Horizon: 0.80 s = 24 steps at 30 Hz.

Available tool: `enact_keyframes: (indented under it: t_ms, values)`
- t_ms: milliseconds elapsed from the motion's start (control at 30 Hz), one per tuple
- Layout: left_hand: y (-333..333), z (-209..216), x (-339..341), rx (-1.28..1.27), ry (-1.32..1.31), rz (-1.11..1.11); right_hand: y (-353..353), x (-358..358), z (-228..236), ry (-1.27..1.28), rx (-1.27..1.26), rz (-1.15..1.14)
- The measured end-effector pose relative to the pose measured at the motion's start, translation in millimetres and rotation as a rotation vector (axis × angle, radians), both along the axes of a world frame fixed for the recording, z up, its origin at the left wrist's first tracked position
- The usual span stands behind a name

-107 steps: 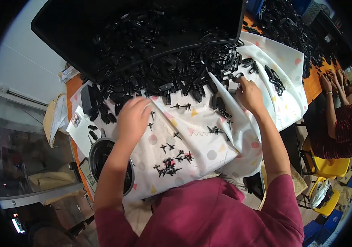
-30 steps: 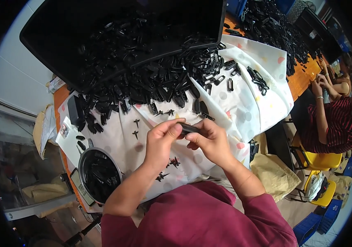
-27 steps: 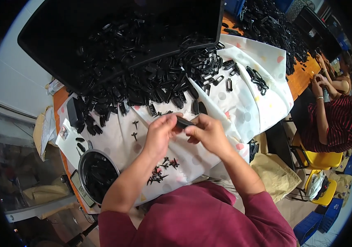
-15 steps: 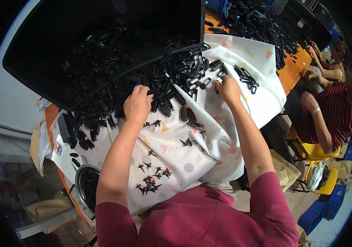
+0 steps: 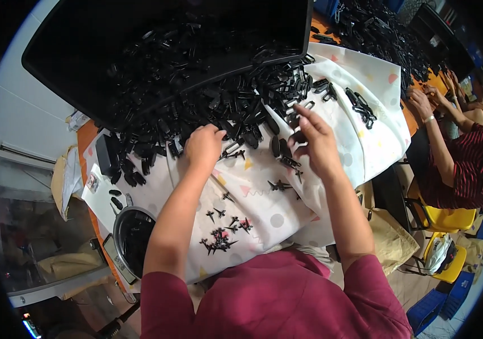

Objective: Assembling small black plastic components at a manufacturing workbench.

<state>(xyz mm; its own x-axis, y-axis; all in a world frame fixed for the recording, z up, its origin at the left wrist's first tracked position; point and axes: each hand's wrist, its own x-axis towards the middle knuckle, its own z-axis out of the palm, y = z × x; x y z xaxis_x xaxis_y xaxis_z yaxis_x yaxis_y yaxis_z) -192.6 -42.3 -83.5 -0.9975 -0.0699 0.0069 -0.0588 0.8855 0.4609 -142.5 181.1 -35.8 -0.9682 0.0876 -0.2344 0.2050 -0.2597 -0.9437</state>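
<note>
My left hand (image 5: pixel 203 149) rests at the front edge of a heap of small black plastic parts (image 5: pixel 213 101), its fingers bent down. What lies beneath its fingertips is hidden. To the right, my right hand (image 5: pixel 321 144) hovers over the cloth with finger and thumb apart, close to a few dark oval pieces (image 5: pixel 276 146). Slim black spiked pieces (image 5: pixel 219 242) lie in a cluster nearer my body, and a few more spiked pieces (image 5: pixel 279 185) sit between my forearms. At the right, a row of black clip-like parts (image 5: pixel 361 107) lies on the cloth.
A large black bin (image 5: pixel 168 62) lies tipped toward me, parts spilling out. Patterned white cloth (image 5: pixel 275 220) covers the table. A round bowl (image 5: pixel 134 237) of dark parts stands at the left edge. Co-workers sit at the right by another heap (image 5: pixel 377 39); yellow chairs (image 5: pixel 450 217) stand below.
My right hand has drawn back toward me from the clip-like parts, its fingers spreading. My left hand stays at the heap's edge. The whole view has shifted slightly.
</note>
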Motion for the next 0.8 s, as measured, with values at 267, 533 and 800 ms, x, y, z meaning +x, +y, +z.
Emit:
enact_keyframes:
  t_ms: [267,533,800]
  values:
    - [29,13,-10,-0.166,-0.11,0.155,-21,34,-12,-0.227,-0.2,0.101]
    - [12,29,32,0.902,-0.279,-0.032,-19,53,10,-0.086,-0.27,0.127]
    - [10,68,83,1.065,0.035,-0.424,-41,59,34,0.056,-0.362,0.207]
